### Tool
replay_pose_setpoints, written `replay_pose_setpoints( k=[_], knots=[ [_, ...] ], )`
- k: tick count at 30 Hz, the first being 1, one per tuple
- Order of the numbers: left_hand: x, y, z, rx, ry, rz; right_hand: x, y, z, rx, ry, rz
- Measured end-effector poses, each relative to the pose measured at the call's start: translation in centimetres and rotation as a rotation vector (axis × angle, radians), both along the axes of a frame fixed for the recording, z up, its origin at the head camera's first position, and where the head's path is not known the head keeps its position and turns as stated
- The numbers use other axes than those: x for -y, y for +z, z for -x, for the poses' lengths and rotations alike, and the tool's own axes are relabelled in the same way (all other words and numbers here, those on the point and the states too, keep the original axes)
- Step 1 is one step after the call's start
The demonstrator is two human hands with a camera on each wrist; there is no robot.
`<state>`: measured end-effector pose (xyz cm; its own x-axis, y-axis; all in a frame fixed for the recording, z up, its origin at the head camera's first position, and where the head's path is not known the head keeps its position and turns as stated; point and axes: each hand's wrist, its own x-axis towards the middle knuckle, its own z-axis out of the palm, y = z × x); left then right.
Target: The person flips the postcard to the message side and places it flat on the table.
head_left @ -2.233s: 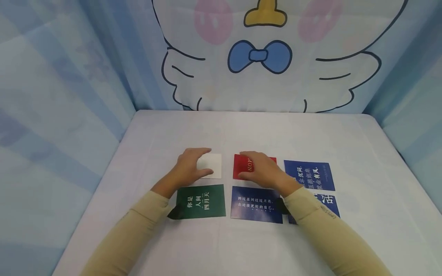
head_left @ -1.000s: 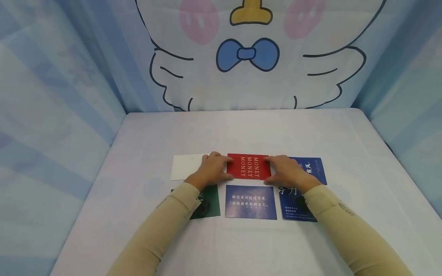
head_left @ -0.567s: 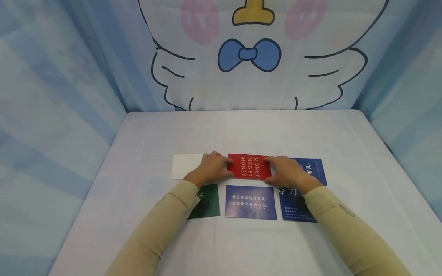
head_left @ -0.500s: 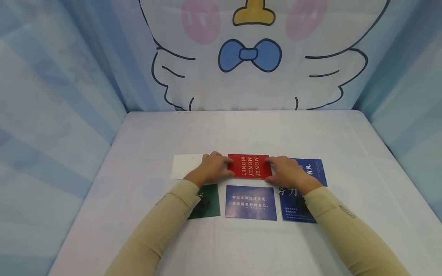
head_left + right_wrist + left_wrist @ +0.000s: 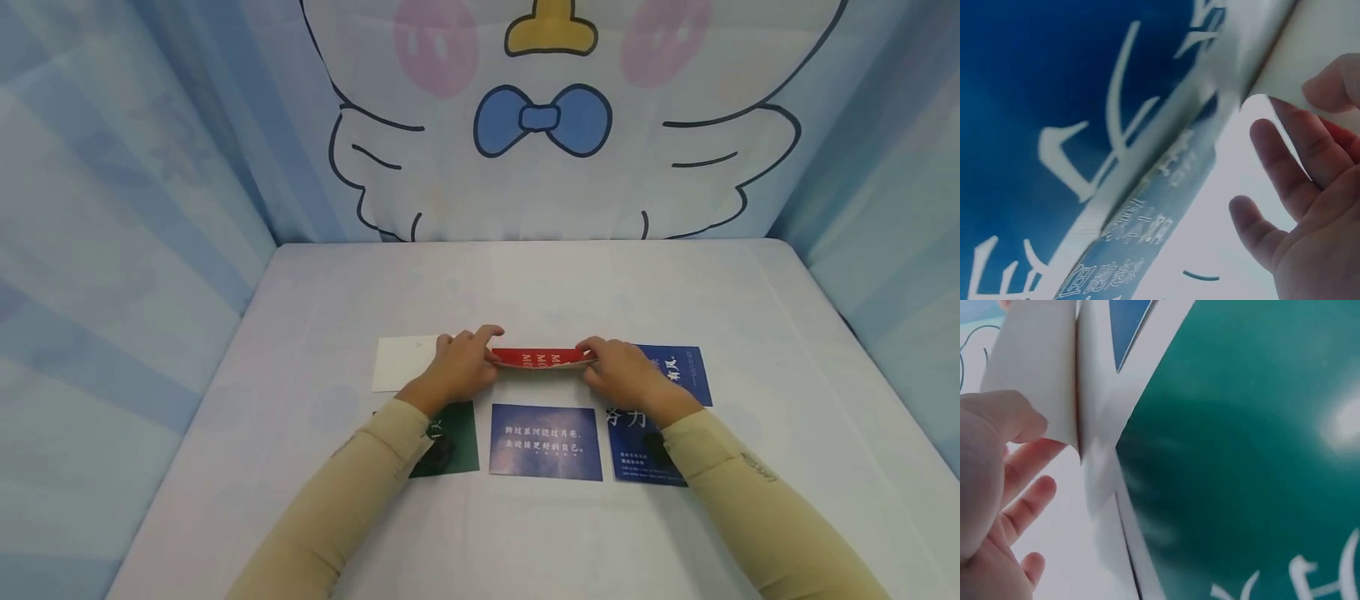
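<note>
A red card (image 5: pixel 540 358) printed with MONEY is tilted up on edge in the head view, its near edge slightly bowed. My left hand (image 5: pixel 459 367) pinches its left end and my right hand (image 5: pixel 628 373) pinches its right end. In the left wrist view the thumb (image 5: pixel 1022 419) presses the card's pale back (image 5: pixel 1038 356), with the other fingers spread. The right wrist view has the thumb (image 5: pixel 1332 87) on the same pale back (image 5: pixel 1316 50). Under my left forearm lies a green card (image 5: pixel 459 433), partly hidden.
A white card (image 5: pixel 397 362) lies left of my left hand. In the near row are a blue card (image 5: pixel 546 442) at the middle and another blue card (image 5: pixel 637 454) partly under my right wrist. One more blue card (image 5: pixel 686 375) lies beyond it. Printed curtains surround the white table (image 5: pixel 540 292).
Both hands moved from apart, with the left by the white card, to the red card's two ends. The red card lay flat half a second ago; now it is tipped up.
</note>
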<state>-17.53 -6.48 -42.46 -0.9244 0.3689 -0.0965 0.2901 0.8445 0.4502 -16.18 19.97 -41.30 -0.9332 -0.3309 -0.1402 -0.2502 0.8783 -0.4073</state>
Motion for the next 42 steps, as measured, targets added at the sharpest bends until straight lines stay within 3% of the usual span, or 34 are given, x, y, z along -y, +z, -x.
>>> replay_pose_setpoints(
  k=[3, 7, 13, 19, 24, 27, 31, 35, 42],
  knots=[
    [0.5, 0.6, -0.3, -0.045, 0.001, -0.098, 0.0, 0.7, -0.3, 0.004, -0.055, 0.088],
    [1.0, 1.2, -0.6, -0.089, 0.031, -0.231, 0.1, 1.3, -0.5, -0.074, -0.108, 0.22],
    [1.6, 1.0, -0.8, -0.084, 0.115, -0.304, 0.9, 0.9, -0.6, -0.126, -0.18, 0.347],
    [1.6, 0.3, -0.9, -0.132, 0.13, -0.367, 1.5, 0.4, -0.4, -0.143, -0.174, 0.349],
    [1.5, -0.2, -0.7, -0.107, 0.144, -0.426, 1.7, -0.2, -0.3, -0.122, -0.173, 0.308],
    [1.6, -0.5, -0.5, -0.101, 0.128, -0.384, 1.9, -0.4, -0.2, -0.096, -0.174, 0.29],
    [1.6, -1.0, -0.3, -0.142, 0.076, -0.244, 2.1, -0.8, 0.0, -0.069, -0.159, 0.261],
    [1.5, -1.2, -0.3, -0.14, 0.067, -0.13, 2.1, -1.1, 0.2, -0.052, -0.138, 0.221],
    [1.3, -1.1, -0.2, -0.091, 0.069, -0.048, 2.3, -1.5, 0.5, -0.029, -0.117, 0.159]
  ],
)
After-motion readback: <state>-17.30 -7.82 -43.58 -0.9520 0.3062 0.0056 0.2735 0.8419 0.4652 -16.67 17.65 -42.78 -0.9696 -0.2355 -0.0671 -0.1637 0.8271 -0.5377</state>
